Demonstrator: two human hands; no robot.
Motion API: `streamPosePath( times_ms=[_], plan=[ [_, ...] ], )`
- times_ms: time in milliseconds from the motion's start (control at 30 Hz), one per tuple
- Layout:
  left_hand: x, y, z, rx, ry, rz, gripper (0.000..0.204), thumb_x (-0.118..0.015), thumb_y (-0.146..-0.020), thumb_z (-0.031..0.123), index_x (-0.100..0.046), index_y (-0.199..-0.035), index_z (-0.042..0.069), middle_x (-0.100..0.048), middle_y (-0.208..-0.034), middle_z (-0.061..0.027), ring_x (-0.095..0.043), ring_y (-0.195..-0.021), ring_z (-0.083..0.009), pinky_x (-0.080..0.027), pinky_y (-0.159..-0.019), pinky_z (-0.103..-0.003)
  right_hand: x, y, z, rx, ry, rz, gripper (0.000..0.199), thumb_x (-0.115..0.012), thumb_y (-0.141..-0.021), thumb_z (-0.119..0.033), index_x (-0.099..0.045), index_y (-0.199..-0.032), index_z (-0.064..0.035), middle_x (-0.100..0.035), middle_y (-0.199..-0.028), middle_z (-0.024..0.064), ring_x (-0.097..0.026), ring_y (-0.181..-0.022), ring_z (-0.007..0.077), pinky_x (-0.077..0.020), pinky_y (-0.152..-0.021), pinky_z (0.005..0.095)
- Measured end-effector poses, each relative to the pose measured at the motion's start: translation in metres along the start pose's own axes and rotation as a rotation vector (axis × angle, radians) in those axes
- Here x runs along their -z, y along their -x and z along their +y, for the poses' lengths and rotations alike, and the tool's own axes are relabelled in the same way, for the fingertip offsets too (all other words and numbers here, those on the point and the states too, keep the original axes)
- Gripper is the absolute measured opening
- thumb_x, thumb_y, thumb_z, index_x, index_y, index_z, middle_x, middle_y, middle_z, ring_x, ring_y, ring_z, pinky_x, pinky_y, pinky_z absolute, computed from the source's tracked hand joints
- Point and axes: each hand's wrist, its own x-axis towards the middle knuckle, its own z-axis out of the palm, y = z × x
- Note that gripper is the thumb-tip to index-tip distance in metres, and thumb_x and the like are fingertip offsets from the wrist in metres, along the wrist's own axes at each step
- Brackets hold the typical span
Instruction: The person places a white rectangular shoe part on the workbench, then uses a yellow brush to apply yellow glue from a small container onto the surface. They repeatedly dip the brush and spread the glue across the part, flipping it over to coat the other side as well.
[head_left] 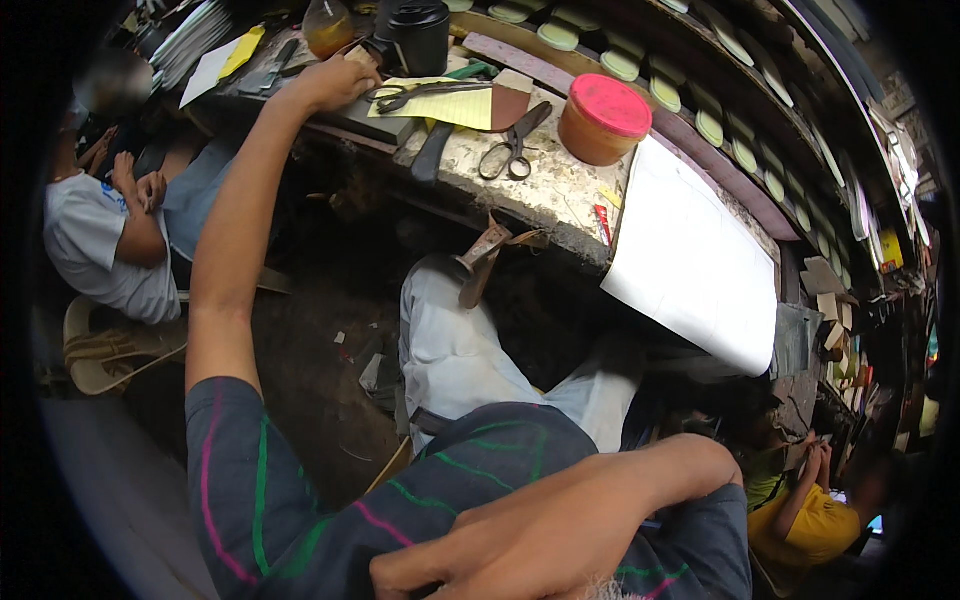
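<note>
My left hand (pixel 335 83) reaches far up onto the worn workbench (pixel 550 195). It rests back-up beside dark scissors (pixel 415 93) that lie on a yellow paper (pixel 450 108); its fingers are hidden, so I cannot tell whether it grips anything. My right hand (pixel 530 540) sits close to the camera at the lower edge with its fingers curled in and nothing visible in it. It lies over my dark striped sleeve (pixel 270 490). My light trousers (pixel 450 350) show below the bench.
The bench carries a second pair of scissors (pixel 512 145), a brown tub with a pink lid (pixel 603 118), a black container (pixel 415 35), an amber jar (pixel 328 28) and an overhanging white sheet (pixel 695 265). A hammer (pixel 478 262) hangs at its edge. People sit at left (pixel 100 240) and lower right (pixel 800 520).
</note>
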Motion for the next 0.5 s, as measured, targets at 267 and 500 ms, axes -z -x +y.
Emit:
streamPosePath(
  times_ms=[267, 500],
  plan=[
    [0.012, -0.026, -0.024, -0.084, 0.066, -0.204, 0.032, -0.060, -0.109, 0.031, -0.073, -0.128, 0.009, -0.075, -0.120, -0.0187, -0.070, -0.113, -0.0361, -0.053, -0.103, -0.046, 0.007, -0.004, -0.003, -0.030, -0.093, -0.073, 0.042, -0.066, -0.103, -0.033, -0.063, -0.120, 0.0059, -0.062, -0.103, 0.0225, -0.065, -0.094, 0.0407, -0.0509, -0.079, 0.0468],
    [0.001, 0.009, -0.028, -0.177, 0.004, 0.235, 0.024, -0.060, -0.110, 0.027, -0.070, -0.120, 0.008, -0.068, -0.116, -0.0148, -0.063, -0.115, -0.0355, -0.049, -0.101, -0.045, -0.017, -0.002, 0.017, 0.153, -0.274, 0.101, 0.035, -0.061, -0.107, -0.027, -0.063, -0.105, 0.0073, -0.064, -0.087, 0.0252, -0.065, -0.081, 0.0441, -0.0504, -0.069, 0.0473]
  ],
)
